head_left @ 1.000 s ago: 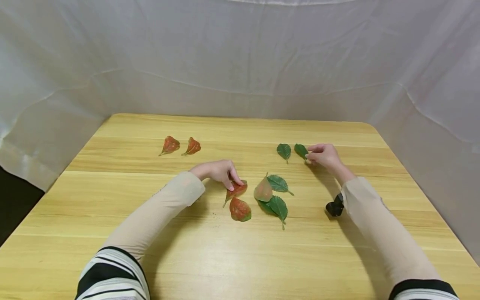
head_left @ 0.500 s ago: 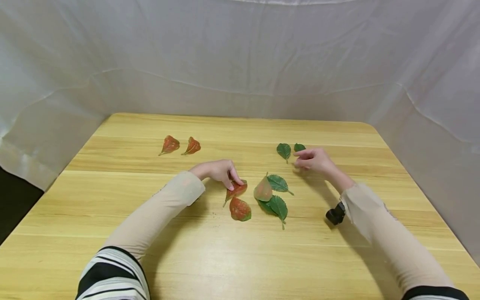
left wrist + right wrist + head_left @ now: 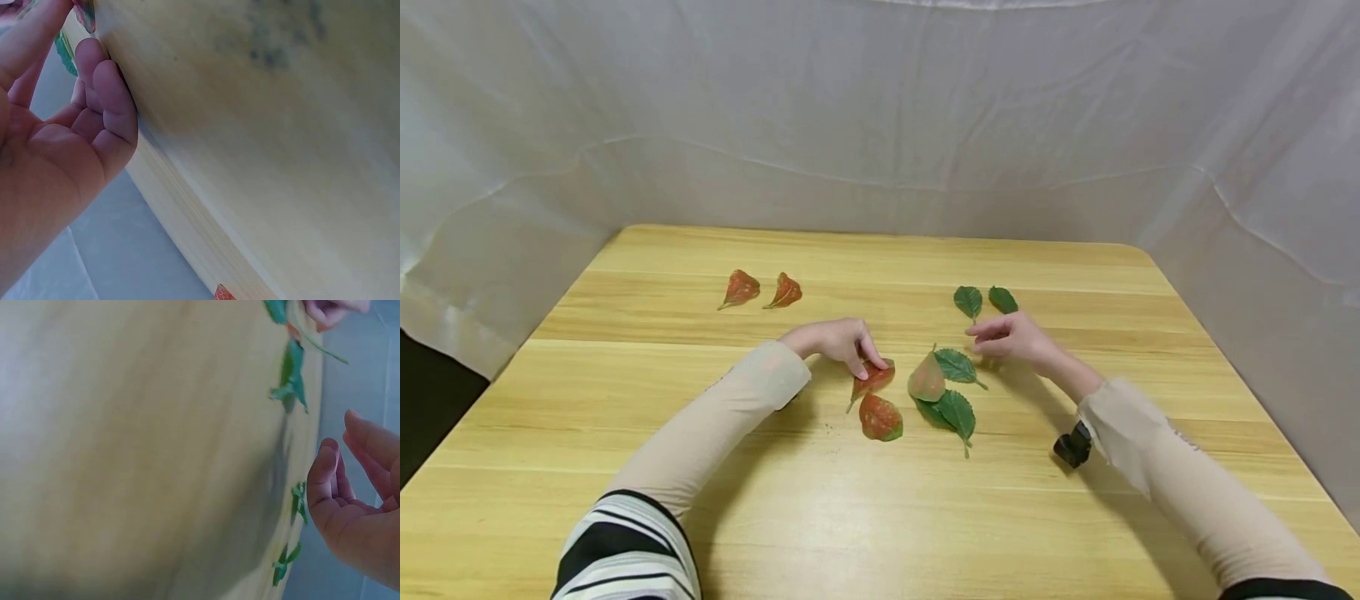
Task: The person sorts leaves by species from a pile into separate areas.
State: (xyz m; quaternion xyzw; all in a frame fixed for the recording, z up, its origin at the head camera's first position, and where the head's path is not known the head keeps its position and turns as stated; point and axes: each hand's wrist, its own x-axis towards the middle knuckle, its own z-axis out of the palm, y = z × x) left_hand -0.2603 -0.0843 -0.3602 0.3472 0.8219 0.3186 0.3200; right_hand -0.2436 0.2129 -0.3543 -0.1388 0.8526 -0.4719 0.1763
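Note:
My left hand (image 3: 837, 340) pinches a red leaf (image 3: 876, 381) between thumb and forefinger, low over the table at the middle. Just in front of that lies another red leaf (image 3: 880, 418). To their right, a pale reddish leaf (image 3: 927, 382) overlaps green leaves with toothed edges, one behind (image 3: 956, 365) and one in front (image 3: 957, 412). My right hand (image 3: 1011, 339) hovers beyond this pile, thumb and fingers apart. The right wrist view shows nothing between the right fingers (image 3: 324, 465). Beyond that hand lie two separate green leaves, left (image 3: 967, 301) and right (image 3: 1002, 299).
Two red leaves, one left (image 3: 742, 287) and one right (image 3: 786, 291), lie side by side at the far left of the wooden table (image 3: 820, 517). Pale cloth (image 3: 880, 125) hangs around the back and sides. A small black device (image 3: 1072, 446) sits under the right wrist.
My right hand has let go of the far right green leaf and moved left and nearer, toward the central pile. My left hand has stayed put on the red leaf.

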